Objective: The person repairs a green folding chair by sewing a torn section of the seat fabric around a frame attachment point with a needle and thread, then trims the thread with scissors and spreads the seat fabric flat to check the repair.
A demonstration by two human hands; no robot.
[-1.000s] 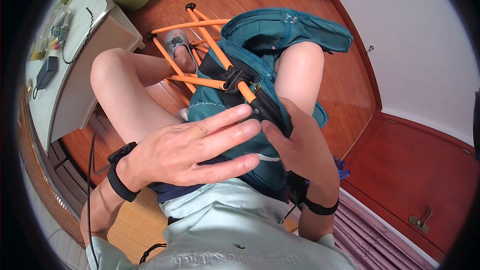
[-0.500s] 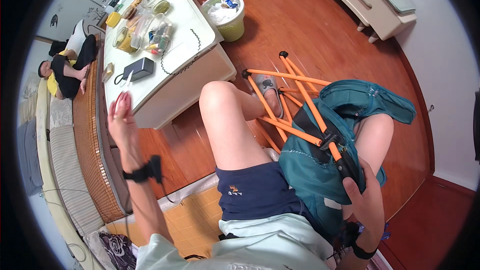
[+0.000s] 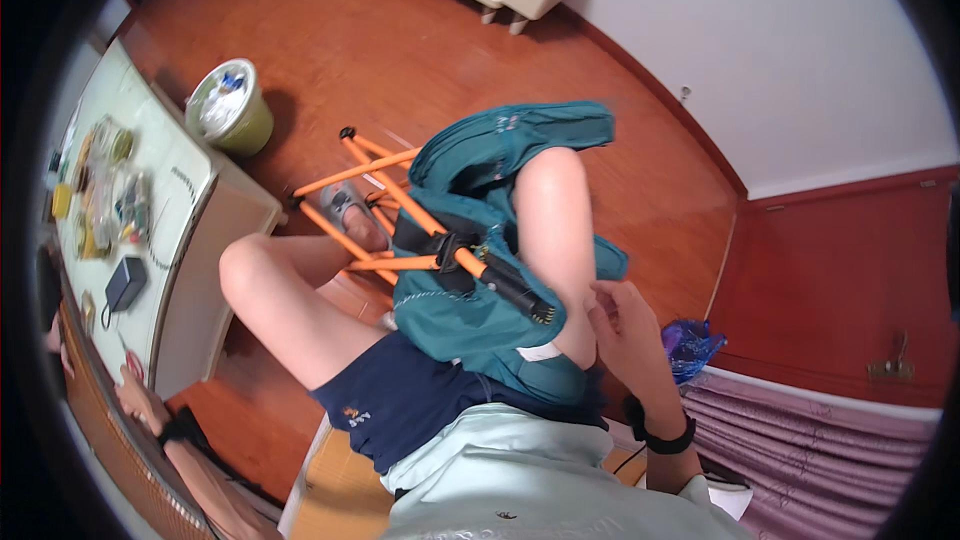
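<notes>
At the table's near corner, my left hand (image 3: 142, 404) has its fingers closed at the red handles of a small pair of scissors (image 3: 132, 358), whose blades point away over the tabletop. Across my thighs lies a folding camp chair, with teal fabric (image 3: 470, 325) and orange poles (image 3: 425, 210) crossing at a black joint. One pole ends in a black sleeve (image 3: 515, 292) near my right thigh. Beside that thigh my right hand (image 3: 628, 332) hangs with loosely bent fingers, holding nothing and apart from the sleeve.
The white table (image 3: 185, 180) at left bears jars, a plastic container and a dark box (image 3: 124, 283) with a loop. A green bin (image 3: 235, 120) with rubbish stands beyond. At right are a blue plastic bag (image 3: 692, 348), a purple curtain (image 3: 800, 450) and a red door (image 3: 840, 290).
My view has swung to the right. My left hand has lowered the scissors from the air to the table corner. My right hand has come away from the chair's black sleeve.
</notes>
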